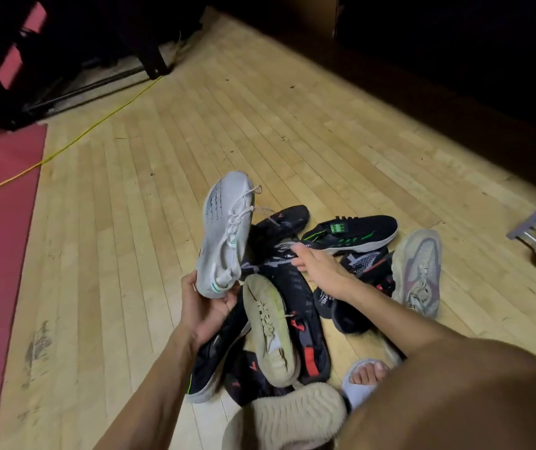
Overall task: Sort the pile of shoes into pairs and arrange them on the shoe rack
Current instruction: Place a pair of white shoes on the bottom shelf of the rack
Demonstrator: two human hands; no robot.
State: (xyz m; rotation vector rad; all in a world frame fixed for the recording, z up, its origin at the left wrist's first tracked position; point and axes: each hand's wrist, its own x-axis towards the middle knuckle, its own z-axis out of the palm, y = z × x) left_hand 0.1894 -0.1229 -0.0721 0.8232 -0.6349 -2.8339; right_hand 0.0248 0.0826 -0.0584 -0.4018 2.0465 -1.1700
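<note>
On the wooden floor (260, 131), you sort a pile of shoes (295, 287), one white sneaker (224, 232) raised clear of it.

Your left hand (206, 303) curls its fingers round the sneaker's heel, toe pointing away; your right hand (317, 263) reaches over the heap, fingers loosely extended, touching a dark shoe (279, 251) without visibly gripping it.

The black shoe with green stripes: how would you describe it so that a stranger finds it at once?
Start at the pile of shoes on the wooden floor. At its far right edge lies the black shoe with green stripes, just beyond the right hand. Only it has a green tongue label.
</note>
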